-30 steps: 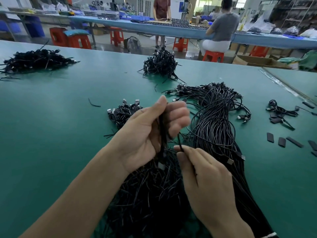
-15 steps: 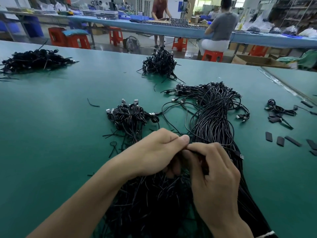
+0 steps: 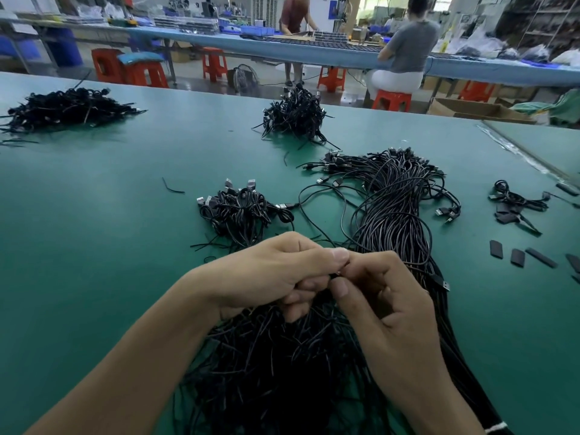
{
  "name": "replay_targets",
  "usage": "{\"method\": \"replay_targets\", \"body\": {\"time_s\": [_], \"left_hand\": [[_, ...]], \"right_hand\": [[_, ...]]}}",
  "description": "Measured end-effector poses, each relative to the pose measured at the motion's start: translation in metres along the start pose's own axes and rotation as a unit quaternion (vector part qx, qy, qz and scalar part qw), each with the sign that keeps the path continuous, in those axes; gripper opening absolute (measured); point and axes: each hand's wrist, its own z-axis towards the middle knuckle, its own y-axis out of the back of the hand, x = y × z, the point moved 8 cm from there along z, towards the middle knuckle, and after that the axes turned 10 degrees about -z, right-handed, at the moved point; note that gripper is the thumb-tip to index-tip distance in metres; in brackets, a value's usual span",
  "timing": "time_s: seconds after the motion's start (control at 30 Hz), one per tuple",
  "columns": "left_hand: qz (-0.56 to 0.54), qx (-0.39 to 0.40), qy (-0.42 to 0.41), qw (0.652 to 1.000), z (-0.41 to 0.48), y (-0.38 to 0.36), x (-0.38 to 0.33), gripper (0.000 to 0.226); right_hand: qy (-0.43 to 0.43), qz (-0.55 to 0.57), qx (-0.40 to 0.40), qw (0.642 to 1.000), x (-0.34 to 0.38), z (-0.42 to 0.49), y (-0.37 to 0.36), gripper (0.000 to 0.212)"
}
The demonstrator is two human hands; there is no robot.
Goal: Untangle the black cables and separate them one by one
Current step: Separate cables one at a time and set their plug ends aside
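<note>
Furthest left, a flat pile of black cables (image 3: 66, 108) lies at the back of the green worktop (image 3: 94, 246), well apart from the hands. Toward the middle a short loose black piece (image 3: 172, 189) lies alone. To its right sits a small coiled bundle (image 3: 241, 211) with silver USB plugs sticking up from it, just beyond the left hand (image 3: 276, 274). Behind that, near the worktop's far edge, stands a taller heap of cables (image 3: 295, 116).

The left hand has its fingers curled, thumb and forefinger pressed together at the tips. There it meets the right hand (image 3: 386, 306), curled the same way. Between them both hands pinch a black cable (image 3: 335, 274); how much of it they hold is hidden by the fingers. A dense mass of thin black strands (image 3: 282, 365) lies directly beneath both hands and wrists.

Just right of the hands, a long thick bundle of cables (image 3: 395, 208) stretches from the far side down past the right wrist to the near edge. Farther right lie a small knot of cables (image 3: 514, 202) and several flat black strips (image 3: 518, 257), well clear of the hands.
</note>
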Motion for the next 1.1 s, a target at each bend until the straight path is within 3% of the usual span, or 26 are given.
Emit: {"method": "replay_targets", "body": {"time_s": [0.17,0.3,0.4,0.5,0.6,0.73,0.9,0.97,1.1], "left_hand": [[0.066,-0.079,-0.013,0.995,0.006,0.007,0.002,0.055],[0.142,-0.146,-0.056,0.977,0.010,0.009,-0.003,0.053],[0.002,-0.139,-0.064,0.988,0.011,0.004,-0.001,0.040],[-0.120,-0.080,-0.018,0.989,0.011,-0.008,0.006,0.033],[-0.060,-0.052,0.045,0.996,0.010,-0.014,0.017,0.058],[0.027,-0.111,0.049,0.992,0.011,-0.002,0.021,0.079],[0.103,-0.166,-0.044,0.980,0.014,0.019,0.008,0.068],[0.124,-0.208,-0.072,0.968,0.011,0.032,0.002,0.061],[0.249,-0.323,-0.109,0.907,-0.005,0.058,-0.013,0.061]], "right_hand": [[0.002,-0.103,-0.028,0.994,0.000,0.001,0.006,0.018],[-0.010,-0.124,-0.054,0.991,-0.003,-0.001,0.009,0.015],[-0.012,-0.104,-0.093,0.990,0.001,-0.003,0.012,0.014],[-0.002,-0.121,-0.122,0.985,0.008,-0.005,0.013,0.016],[0.008,-0.140,-0.142,0.980,0.010,-0.005,0.017,0.012],[0.027,-0.141,-0.141,0.980,0.010,-0.005,0.016,0.008],[0.004,-0.135,-0.111,0.985,0.004,-0.003,0.013,0.005],[-0.040,-0.129,-0.081,0.988,-0.004,-0.002,0.010,0.016],[-0.163,-0.216,0.103,0.957,-0.040,-0.009,-0.007,0.044]]}}
